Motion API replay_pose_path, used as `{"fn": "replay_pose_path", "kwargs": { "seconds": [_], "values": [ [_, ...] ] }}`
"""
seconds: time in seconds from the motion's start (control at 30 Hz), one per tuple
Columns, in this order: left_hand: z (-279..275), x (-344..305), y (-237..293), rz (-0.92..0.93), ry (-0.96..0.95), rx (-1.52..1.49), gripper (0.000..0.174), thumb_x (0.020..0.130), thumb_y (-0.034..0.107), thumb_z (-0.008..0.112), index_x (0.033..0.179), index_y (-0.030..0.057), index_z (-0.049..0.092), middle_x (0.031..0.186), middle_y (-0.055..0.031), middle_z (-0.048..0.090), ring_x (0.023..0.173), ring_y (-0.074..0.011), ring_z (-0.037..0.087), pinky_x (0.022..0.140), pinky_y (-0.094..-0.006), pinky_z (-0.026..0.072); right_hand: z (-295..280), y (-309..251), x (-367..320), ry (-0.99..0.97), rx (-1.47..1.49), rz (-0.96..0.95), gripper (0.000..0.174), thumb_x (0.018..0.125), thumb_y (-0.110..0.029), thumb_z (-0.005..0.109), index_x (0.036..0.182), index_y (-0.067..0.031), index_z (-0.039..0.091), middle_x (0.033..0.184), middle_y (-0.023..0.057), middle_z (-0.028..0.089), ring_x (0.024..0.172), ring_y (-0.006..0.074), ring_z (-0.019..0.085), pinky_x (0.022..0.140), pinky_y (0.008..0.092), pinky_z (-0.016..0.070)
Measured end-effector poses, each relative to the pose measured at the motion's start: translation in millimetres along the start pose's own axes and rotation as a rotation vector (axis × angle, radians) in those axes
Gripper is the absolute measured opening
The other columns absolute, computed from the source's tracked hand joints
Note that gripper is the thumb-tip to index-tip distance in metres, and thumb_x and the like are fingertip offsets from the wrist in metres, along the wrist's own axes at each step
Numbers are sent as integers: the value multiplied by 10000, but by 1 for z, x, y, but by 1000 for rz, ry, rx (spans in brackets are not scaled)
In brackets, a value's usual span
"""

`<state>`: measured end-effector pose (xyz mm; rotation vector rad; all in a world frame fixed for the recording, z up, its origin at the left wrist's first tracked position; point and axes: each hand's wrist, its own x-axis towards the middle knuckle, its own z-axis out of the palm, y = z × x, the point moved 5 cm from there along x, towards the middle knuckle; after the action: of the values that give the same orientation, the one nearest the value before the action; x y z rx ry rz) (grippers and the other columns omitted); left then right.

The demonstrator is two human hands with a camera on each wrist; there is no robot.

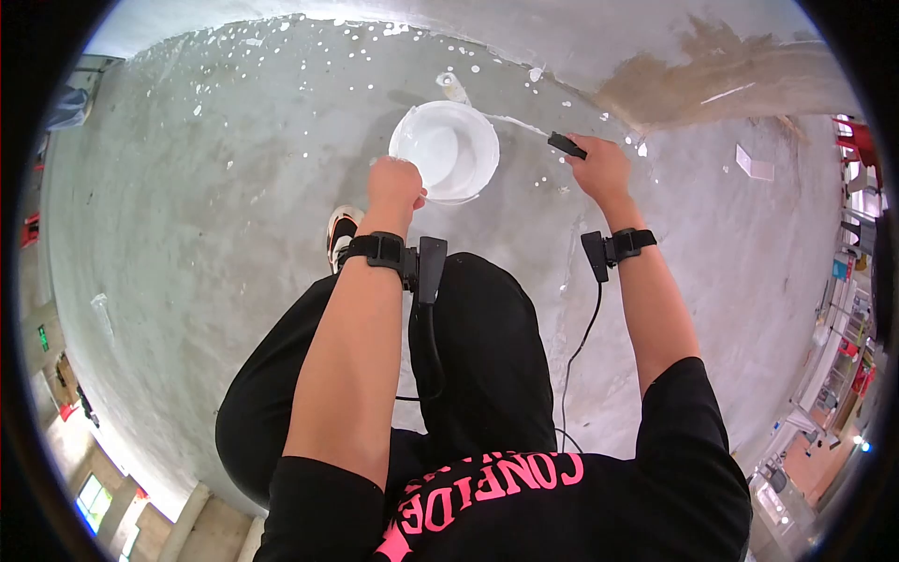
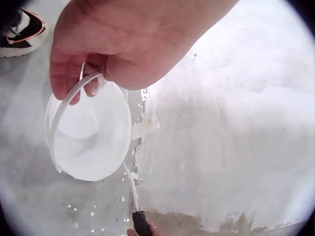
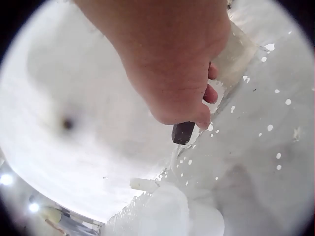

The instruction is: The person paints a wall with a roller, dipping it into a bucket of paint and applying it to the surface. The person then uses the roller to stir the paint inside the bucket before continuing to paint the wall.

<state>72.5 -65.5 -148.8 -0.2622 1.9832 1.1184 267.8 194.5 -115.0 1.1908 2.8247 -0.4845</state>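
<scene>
My left hand grips the thin white handle of a white plastic bucket. The bucket's mouth faces up toward me, and its inside looks coated in white, with a paler round patch at the bottom. My right hand holds a paint roller by its black grip, fingers curled round it. From the grip a white-smeared rod runs left to the roller head, just beyond the bucket's far rim. In the right wrist view, the grip's end sticks out below the hand.
White drops spot the grey floor along the base of the wall, which has a brown patch. A shoe stands near the bucket. A pale flat piece lies at the right. Cables hang from the wrist cameras.
</scene>
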Motion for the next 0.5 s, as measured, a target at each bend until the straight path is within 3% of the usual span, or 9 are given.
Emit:
{"fn": "replay_pose_path", "kwargs": {
  "seconds": [0.2, 0.5],
  "values": [
    [0, 2, 2, 10, 39, -21, 225, 931, 68, 438, 1076, -70, 541, 781, -179, 646, 563, -234, 642, 414, -322, 489, 3, 30, -22, 67, 71, -42, 351, 752, -233, 706, 1103, -222, 708, 978, 80, 703, 922, 307, 650, 772, 413, 517],
    [5, -4, 13, 54, 51, -40, 205, 917, 41, 443, 1016, -105, 549, 766, -201, 646, 546, -256, 647, 394, -318, 491, 5, 49, -89, 141, 179, 41, 366, 715, -205, 746, 1076, -155, 721, 960, 117, 704, 864, 319, 668, 756, 388, 527]
  ]
}}
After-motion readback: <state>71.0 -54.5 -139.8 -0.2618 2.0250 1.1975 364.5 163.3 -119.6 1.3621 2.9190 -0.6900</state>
